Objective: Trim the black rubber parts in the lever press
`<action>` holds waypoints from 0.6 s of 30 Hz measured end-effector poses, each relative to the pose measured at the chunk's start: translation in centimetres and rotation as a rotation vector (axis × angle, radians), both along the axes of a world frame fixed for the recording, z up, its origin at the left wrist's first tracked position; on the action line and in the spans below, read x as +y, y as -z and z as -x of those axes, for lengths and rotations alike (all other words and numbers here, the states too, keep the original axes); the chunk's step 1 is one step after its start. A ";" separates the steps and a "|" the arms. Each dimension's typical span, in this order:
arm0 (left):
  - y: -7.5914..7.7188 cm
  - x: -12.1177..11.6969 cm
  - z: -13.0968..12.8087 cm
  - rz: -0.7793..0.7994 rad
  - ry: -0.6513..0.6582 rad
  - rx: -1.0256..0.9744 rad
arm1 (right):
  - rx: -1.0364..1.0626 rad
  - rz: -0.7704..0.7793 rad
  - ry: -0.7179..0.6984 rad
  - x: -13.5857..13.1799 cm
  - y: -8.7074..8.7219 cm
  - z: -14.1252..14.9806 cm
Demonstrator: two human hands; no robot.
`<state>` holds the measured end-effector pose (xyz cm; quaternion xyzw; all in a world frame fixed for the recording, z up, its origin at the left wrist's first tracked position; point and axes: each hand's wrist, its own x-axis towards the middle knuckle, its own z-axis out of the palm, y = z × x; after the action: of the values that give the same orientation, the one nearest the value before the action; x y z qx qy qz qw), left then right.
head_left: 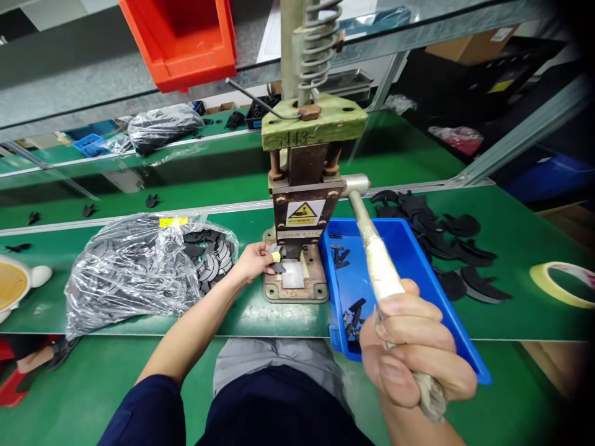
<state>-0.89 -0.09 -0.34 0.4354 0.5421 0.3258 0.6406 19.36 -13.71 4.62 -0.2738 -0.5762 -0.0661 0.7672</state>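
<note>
A green hand-lever press [304, 214] stands on the bench in front of me, with a yellow warning label on its front. My right hand [413, 347] is wrapped round the taped lever handle [382, 263] at the press's right side. At the press base [297, 291], my left hand [256, 261] pinches a dark curved plastic piece [277, 267] under the ram. Something yellow covers a fingertip of that hand. Just right of the press, a blue bin [362, 260] holds small black strips [354, 316]. On the left lies a clear plastic bag [134, 272] of curved black pieces [214, 257].
Loose black curved pieces [432, 235] are heaped right of the bin, near a roll of yellow tape [564, 285]. An orange bin [186, 49] sits on the overhead shelf. A white and yellow device [13, 282] stands at far left. Behind is a green belt [209, 179].
</note>
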 end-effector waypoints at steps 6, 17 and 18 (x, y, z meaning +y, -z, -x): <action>0.0 0.5 0.0 0.030 0.017 0.116 | -0.006 0.012 -0.031 -0.3 -0.1 -0.1; -2.0 0.3 -1.7 0.359 -0.124 0.266 | 0.106 0.018 0.001 -0.3 -0.7 0.9; -2.1 0.3 -1.8 0.368 -0.144 0.272 | 0.105 0.034 -0.002 -0.4 -0.7 0.9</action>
<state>0.91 0.23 1.72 0.3117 0.7032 0.2046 0.6054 18.44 -14.14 5.32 -0.2891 -0.5365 -0.0412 0.7917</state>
